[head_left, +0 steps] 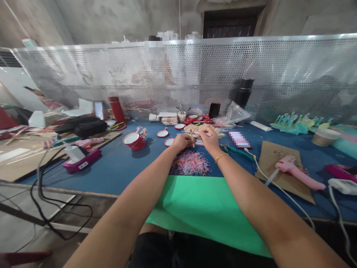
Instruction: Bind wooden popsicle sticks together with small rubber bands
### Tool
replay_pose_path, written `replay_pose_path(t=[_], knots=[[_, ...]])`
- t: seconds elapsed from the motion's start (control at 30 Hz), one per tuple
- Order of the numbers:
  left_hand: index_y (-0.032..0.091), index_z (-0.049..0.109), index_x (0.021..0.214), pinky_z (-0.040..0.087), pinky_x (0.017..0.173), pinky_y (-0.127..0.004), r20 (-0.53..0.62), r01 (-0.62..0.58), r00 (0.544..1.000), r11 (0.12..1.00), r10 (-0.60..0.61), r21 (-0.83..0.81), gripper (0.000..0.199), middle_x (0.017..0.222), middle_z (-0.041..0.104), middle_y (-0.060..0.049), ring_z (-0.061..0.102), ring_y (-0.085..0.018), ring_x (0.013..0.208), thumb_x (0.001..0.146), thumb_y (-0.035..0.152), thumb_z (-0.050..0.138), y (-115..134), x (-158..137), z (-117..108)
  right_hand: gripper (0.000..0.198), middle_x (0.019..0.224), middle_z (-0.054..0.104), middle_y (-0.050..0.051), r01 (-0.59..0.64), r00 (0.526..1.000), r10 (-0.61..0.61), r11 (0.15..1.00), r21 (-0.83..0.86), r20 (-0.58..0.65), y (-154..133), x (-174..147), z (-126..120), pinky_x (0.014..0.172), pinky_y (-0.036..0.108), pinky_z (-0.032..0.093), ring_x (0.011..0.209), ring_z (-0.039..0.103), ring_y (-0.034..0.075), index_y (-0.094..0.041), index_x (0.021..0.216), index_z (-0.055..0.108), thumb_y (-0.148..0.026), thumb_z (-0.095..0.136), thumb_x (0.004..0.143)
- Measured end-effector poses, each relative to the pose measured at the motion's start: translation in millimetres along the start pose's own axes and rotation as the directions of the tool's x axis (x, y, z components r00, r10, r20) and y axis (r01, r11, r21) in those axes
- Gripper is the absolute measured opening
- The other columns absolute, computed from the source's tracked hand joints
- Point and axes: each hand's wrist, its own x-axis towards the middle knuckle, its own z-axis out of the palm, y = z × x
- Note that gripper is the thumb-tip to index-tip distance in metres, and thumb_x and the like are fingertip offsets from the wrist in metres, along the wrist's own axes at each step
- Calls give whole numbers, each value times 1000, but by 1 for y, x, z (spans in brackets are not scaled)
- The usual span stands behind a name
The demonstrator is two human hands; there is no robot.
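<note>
My left hand (182, 142), fingers pinched, grips a small wooden stick (192, 142) over the work table. Close beside it, my right hand (209, 137) is closed around a slim pink pen-like tool (202, 133), its tip toward the stick. Whether the two touch is too small to tell. Below both hands lies a heap of thin colourful rubber bands (192, 163). Behind them spreads a pile of pale wooden sticks (221, 131). A round white piece with a red rim (169, 142) sits just left of my left hand, partly covered by it.
A green sheet (200, 204) hangs over the front edge. At left stand a red drum-shaped tub (135, 142) and a purple power strip (83, 163). To the right are teal-handled pliers (241, 152), a phone (239, 139) and a pink glue gun (299, 174) on cardboard. Beyond the perforated screen (184, 74) is a person.
</note>
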Motion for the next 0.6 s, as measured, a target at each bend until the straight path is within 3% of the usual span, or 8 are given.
replay_pose_path(t=[0.23,0.37,0.6], knots=[[13,70,61,44,56,-21,38,13,999,997,-11,-72,9,56,64,1,51,-8,50,63,19,77,1,-1,0,14,63,65,-1,44,998,-44,999,0,40,-1,-1,2,65,28,46,64,60,16,-22,63,55,-30,54,74],[14,71,63,44,55,-20,19,23,1000,998,-21,-65,8,55,63,1,52,-7,50,62,17,78,0,-1,1,14,63,65,-1,13,1000,-13,1000,-5,-4,-1,-1,1,63,27,46,64,60,16,-22,64,54,-32,56,74],[14,70,61,46,56,-20,16,25,1000,999,-25,-37,14,56,65,0,55,-10,54,61,25,80,4,-3,1,13,65,66,-1,17,999,-18,1000,16,41,1,-1,2,65,28,47,65,60,16,-22,65,56,-32,55,74]])
